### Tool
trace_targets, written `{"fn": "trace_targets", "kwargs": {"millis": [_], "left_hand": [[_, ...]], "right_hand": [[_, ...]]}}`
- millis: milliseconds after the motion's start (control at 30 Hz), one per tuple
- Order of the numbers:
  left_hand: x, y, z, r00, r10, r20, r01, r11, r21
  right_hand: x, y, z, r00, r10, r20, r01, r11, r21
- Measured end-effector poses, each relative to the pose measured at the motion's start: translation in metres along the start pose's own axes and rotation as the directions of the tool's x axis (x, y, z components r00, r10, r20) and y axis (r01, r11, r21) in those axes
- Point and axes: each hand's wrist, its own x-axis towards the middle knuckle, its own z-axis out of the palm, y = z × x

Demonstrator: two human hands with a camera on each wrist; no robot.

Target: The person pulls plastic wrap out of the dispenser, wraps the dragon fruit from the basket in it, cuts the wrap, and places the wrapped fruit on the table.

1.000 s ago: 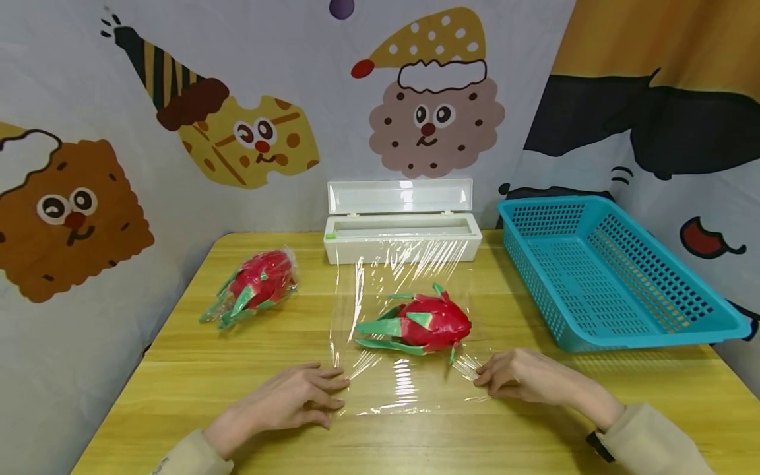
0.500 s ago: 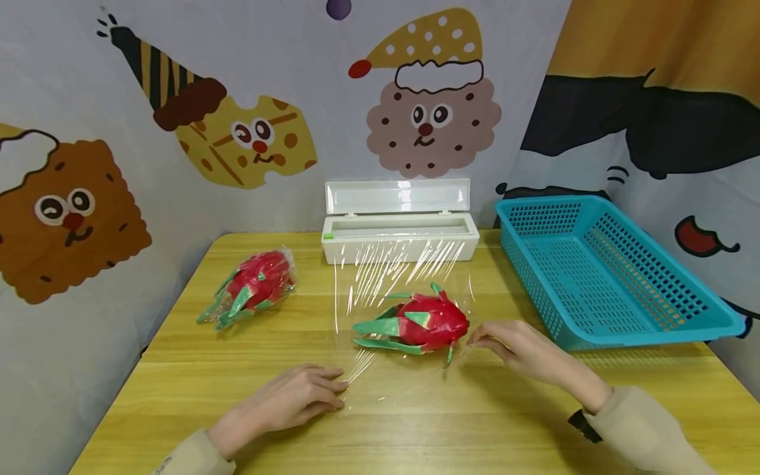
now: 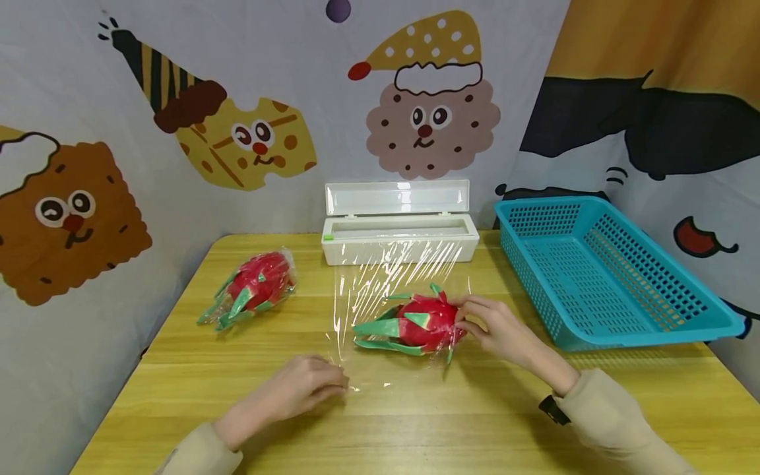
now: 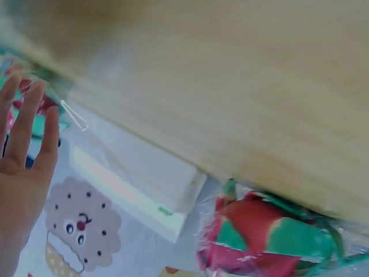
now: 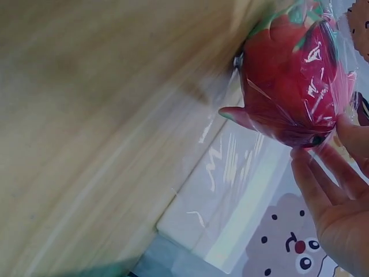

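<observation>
A red dragon fruit (image 3: 421, 323) with green leaf tips lies on a sheet of clear plastic wrap (image 3: 380, 280) drawn from the white dispenser box (image 3: 400, 252). My right hand (image 3: 495, 330) pinches the wrap over the fruit's right end. In the right wrist view, those fingertips (image 5: 300, 154) sit right at the fruit's end, where film covers the red skin. My left hand (image 3: 309, 386) holds the sheet's near left corner, fingers bent, low over the table. A second dragon fruit (image 3: 261, 284), wrapped in clear film, lies at the left.
A blue perforated basket (image 3: 611, 284) stands at the right side of the wooden table (image 3: 380, 439). The dispenser's lid (image 3: 398, 198) stands raised at the back. Behind it hangs a cloth (image 3: 332, 132) with cartoon prints.
My right hand has moved up and left from the sheet's near right corner to the fruit's right end, bringing film along. My left hand stays near its corner, fingers more gathered.
</observation>
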Motion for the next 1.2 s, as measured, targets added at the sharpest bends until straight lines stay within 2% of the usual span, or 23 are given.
{"fn": "trace_targets", "kwargs": {"millis": [67,133,200,267,333,433,500,567,633,767,833,1033,1133,1200], "left_hand": [[0.01,-0.002,-0.003,0.996,-0.02,-0.084,0.018,1.0,-0.016],[0.02,-0.004,-0.006,0.986,-0.064,-0.157,0.059,0.998,-0.035],[0.03,-0.005,-0.008,0.971,-0.127,-0.204,0.116,0.991,-0.063],[0.04,-0.006,-0.009,0.95,-0.222,-0.221,0.205,0.974,-0.099],[0.05,-0.007,-0.007,0.919,-0.332,-0.214,0.303,0.94,-0.154],[0.063,-0.009,-0.002,0.848,-0.489,-0.206,0.449,0.868,-0.212],[0.071,-0.014,0.003,0.806,-0.549,-0.22,0.509,0.834,-0.215],[0.078,-0.019,0.009,0.781,-0.571,-0.251,0.544,0.821,-0.175],[0.082,-0.025,0.016,0.779,-0.559,-0.283,0.555,0.826,-0.104],[0.087,-0.035,0.028,0.798,-0.525,-0.297,0.55,0.835,0.001],[0.087,-0.038,0.033,0.813,-0.516,-0.268,0.541,0.841,0.021],[0.085,-0.036,0.039,0.883,-0.458,-0.108,0.466,0.881,0.077],[0.082,-0.032,0.038,0.898,-0.436,-0.06,0.44,0.887,0.136],[0.079,-0.029,0.038,0.902,-0.43,-0.032,0.428,0.885,0.181]], "right_hand": [[0.001,0.0,-0.001,1.0,0.001,0.005,-0.001,1.0,-0.006],[0.002,0.0,-0.002,1.0,-0.008,0.011,0.008,1.0,-0.013],[0.002,0.001,-0.002,1.0,-0.021,0.009,0.022,1.0,-0.019],[0.002,0.002,-0.002,0.999,-0.035,0.001,0.035,0.999,-0.03],[0.001,0.002,-0.002,0.999,-0.043,-0.009,0.043,0.998,-0.035],[0.001,0.003,-0.002,0.999,-0.047,-0.018,0.046,0.998,-0.042],[0.001,0.004,-0.001,0.999,-0.048,-0.019,0.047,0.998,-0.041],[0.002,0.004,-0.001,0.998,-0.05,-0.022,0.049,0.998,-0.048],[0.003,0.004,-0.001,0.998,-0.051,-0.026,0.05,0.998,-0.048],[0.004,0.003,0.0,0.997,-0.068,-0.038,0.066,0.996,-0.052],[0.004,0.003,0.001,0.994,-0.1,-0.05,0.096,0.993,-0.074],[0.001,0.003,0.003,0.978,-0.197,-0.073,0.183,0.97,-0.162],[0.002,0.002,0.004,0.979,-0.189,-0.078,0.176,0.974,-0.145],[0.004,0.002,0.005,0.983,-0.162,-0.082,0.152,0.982,-0.113]]}}
